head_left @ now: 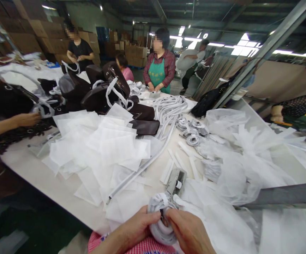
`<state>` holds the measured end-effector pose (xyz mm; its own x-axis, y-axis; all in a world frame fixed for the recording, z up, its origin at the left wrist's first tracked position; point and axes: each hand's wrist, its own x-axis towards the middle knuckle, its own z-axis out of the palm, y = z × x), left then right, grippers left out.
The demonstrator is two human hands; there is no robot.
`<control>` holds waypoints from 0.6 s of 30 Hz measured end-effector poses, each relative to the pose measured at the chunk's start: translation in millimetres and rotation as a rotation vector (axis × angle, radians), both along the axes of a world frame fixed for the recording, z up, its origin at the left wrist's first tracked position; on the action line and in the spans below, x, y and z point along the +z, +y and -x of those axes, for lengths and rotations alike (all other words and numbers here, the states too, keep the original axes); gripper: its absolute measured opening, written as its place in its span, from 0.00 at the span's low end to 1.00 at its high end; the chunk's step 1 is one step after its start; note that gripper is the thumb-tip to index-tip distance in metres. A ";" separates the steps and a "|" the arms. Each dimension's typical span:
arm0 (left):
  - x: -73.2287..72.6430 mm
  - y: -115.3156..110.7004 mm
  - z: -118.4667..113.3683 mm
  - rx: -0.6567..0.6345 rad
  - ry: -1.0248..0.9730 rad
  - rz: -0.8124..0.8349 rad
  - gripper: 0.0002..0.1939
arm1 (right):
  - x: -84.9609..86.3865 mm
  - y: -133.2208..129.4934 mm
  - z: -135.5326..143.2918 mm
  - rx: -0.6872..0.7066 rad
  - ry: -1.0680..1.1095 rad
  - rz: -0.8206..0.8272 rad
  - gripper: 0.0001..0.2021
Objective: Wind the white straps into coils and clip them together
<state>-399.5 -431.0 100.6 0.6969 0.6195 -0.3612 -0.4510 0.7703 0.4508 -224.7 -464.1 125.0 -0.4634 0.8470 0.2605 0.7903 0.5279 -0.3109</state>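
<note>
At the near edge of the table I hold a coiled strap [159, 201] wrapped in white material. My left hand [138, 225] grips the coil from its left side, with the thumb over the opening in the middle. My right hand [188, 231] closes round the right side, its fingers reaching into the centre, where something dark shows. Just beyond the coil stands a grey tape dispenser [176, 180]. A long white-wrapped strap [142, 169] with a metal end lies to the left of it.
White sheets [97, 141] are piled on the left, with dark brown handbags [100, 84] behind. Several coiled straps [193, 132] and clear plastic bags [234, 158] lie right. A metal post [266, 49] rises at the right. A co-worker's hand [27, 120] is at the left; other people work beyond.
</note>
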 end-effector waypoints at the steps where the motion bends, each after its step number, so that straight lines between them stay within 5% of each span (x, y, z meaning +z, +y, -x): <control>1: -1.5 -0.5 -0.6 0.003 0.005 -0.007 0.22 | -2.6 -3.1 -0.2 0.015 -0.001 0.008 0.12; 8: -3.3 -0.8 -1.1 -0.109 0.026 -0.012 0.19 | 9.7 4.4 1.2 0.205 -0.078 -0.192 0.16; 12: -8.3 -2.0 -4.2 -0.083 0.096 0.030 0.19 | -1.8 7.9 -0.8 0.167 -0.023 -0.158 0.15; 14: -11.1 -3.3 -6.2 -0.019 0.142 0.018 0.20 | -8.4 6.2 1.2 -0.004 0.114 0.051 0.09; 16: -11.0 -3.9 -7.0 0.036 0.210 -0.025 0.20 | -9.6 3.7 5.7 -0.231 0.342 0.442 0.01; 18: -7.6 -3.1 -6.0 0.064 0.329 -0.123 0.20 | -6.9 1.2 11.2 -0.405 0.607 0.803 0.05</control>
